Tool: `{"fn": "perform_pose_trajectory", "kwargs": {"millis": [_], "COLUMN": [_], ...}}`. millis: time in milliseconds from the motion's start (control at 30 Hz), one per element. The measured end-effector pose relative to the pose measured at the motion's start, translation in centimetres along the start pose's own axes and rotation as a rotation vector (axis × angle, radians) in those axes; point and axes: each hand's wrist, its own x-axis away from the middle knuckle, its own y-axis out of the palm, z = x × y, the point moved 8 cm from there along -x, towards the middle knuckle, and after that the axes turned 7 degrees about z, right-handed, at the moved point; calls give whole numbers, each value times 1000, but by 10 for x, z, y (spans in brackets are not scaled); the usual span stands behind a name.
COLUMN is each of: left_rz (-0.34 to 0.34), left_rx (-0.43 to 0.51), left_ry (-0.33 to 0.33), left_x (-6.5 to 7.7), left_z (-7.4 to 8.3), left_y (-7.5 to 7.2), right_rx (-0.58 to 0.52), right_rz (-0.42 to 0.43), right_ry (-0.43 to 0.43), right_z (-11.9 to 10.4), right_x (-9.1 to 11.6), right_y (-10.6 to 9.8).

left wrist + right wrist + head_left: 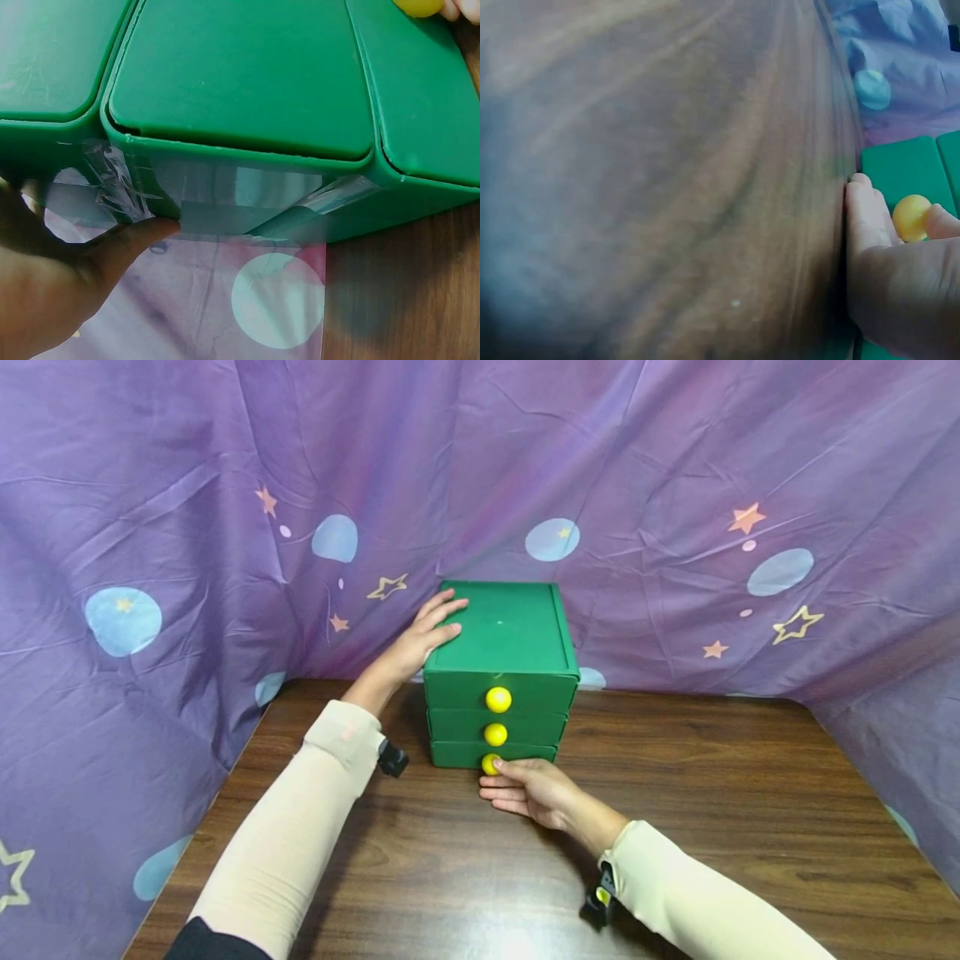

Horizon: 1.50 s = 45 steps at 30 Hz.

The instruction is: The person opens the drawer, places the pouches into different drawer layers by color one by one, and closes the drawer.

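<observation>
A green cabinet of three stacked drawers [498,627] stands at the back of the table, each drawer front bearing a round yellow knob. My left hand [427,635] rests at the cabinet's upper left edge, fingers stretched over its top. In the left wrist view its thumb [131,244] lies along the taped side wall. Low at the front, my right hand [536,793] pinches the bottom knob [491,765] between thumb and fingers. The right wrist view shows that knob [911,217] with the thumb on one side and straight fingers on the other. All drawers look closed.
The brown wooden table [420,860] spreads out in front of and beside the cabinet. A purple curtain [637,468] with stars and planets hangs right behind it and along both sides. Black wrist cameras [392,758] are strapped over the pale sleeves.
</observation>
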Motion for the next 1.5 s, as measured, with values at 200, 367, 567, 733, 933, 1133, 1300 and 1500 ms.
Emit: {"fn": "perform_pose_trajectory", "kwargs": {"millis": [200, 367, 567, 733, 933, 1133, 1300, 1500], "left_rz": [-4, -12, -18, -10, -6, -13, -11, -10], "left_rx": [-12, -7, -13, -12, -12, -34, -22, -34], "left_ry": [0, 2, -6, -5, 8, -2, 4, 6], "left_x": [1, 1, 2, 2, 1, 1, 1, 1], "left_z": [2, 2, -1, -1, 0, 0, 2, 1], "left_y": [-1, 0, 1, 0, 0, 1, 1, 0], "right_rx": [25, 35, 46, 93, 228, 349, 507, 980], "right_rz": [-9, -1, 27, 10, -35, -44, 42, 249], "right_ry": [6, 7, 13, -7, -19, -42, -118, -410], "right_z": [-3, -3, 1, 0, -7, -21, -42, -81], "right_x": [0, 0, 0, 7, 24, 39, 42, 45], "right_y": [0, 0, -2, -7, -30, -63, -87, -104]}}
